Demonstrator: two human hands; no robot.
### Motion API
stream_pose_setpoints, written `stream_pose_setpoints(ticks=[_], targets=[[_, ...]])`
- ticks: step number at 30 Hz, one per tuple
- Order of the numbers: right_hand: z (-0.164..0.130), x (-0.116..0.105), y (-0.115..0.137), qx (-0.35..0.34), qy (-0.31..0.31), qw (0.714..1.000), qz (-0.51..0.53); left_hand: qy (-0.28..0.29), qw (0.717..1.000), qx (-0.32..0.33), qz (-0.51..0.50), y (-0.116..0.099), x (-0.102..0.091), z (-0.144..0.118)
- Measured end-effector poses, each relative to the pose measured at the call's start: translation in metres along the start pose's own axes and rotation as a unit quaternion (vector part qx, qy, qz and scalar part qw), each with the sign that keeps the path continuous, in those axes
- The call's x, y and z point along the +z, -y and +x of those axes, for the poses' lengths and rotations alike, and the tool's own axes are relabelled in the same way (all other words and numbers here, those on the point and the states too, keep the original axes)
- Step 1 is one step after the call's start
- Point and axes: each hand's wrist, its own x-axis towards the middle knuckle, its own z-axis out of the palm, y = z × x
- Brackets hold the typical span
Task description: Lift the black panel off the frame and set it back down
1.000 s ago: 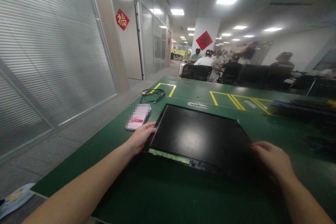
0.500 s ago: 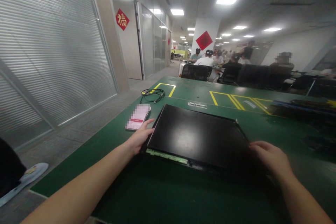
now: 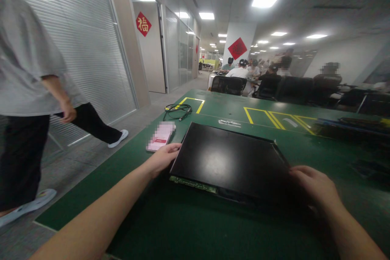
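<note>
A flat black display panel [image 3: 228, 158] lies on the green table [image 3: 189, 227], with a strip of green circuit board along its near edge. My left hand [image 3: 163, 156] grips the panel's left edge near the front corner. At the right front corner my right hand [image 3: 317, 187] holds the other edge. The near edge sits slightly raised off the mat.
A phone [image 3: 160, 136] lies left of the panel, a coiled black cable [image 3: 177, 110] beyond it. Yellow tape boxes [image 3: 274, 117] mark the far table. A person in a grey shirt [image 3: 27, 89] walks along the aisle at left. Several seated people [image 3: 243, 71] and chairs stand behind.
The panel's near edge has lifted a little in both hands. A person has walked into view on the left aisle.
</note>
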Motion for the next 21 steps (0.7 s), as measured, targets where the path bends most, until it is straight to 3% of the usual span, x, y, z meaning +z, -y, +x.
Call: stream_pose_setpoints(ticks=[4, 7, 13, 21], targets=[[0.004, 0.002, -0.006, -0.011, 0.006, 1.000, 0.027, 0.022, 0.997, 0.024, 0.066, -0.002, -0.005, 0.001], [0.003, 0.003, -0.008, 0.001, 0.024, 0.998, 0.053, -0.012, 0.991, 0.020, 0.129, -0.004, -0.007, 0.001], [-0.001, 0.008, -0.007, 0.002, 0.048, 0.994, 0.095, -0.112, 0.943, 0.072, 0.304, -0.003, -0.009, 0.001], [-0.001, 0.009, -0.006, -0.010, 0.060, 0.993, 0.105, -0.100, 0.896, 0.109, 0.420, 0.002, -0.013, 0.003]])
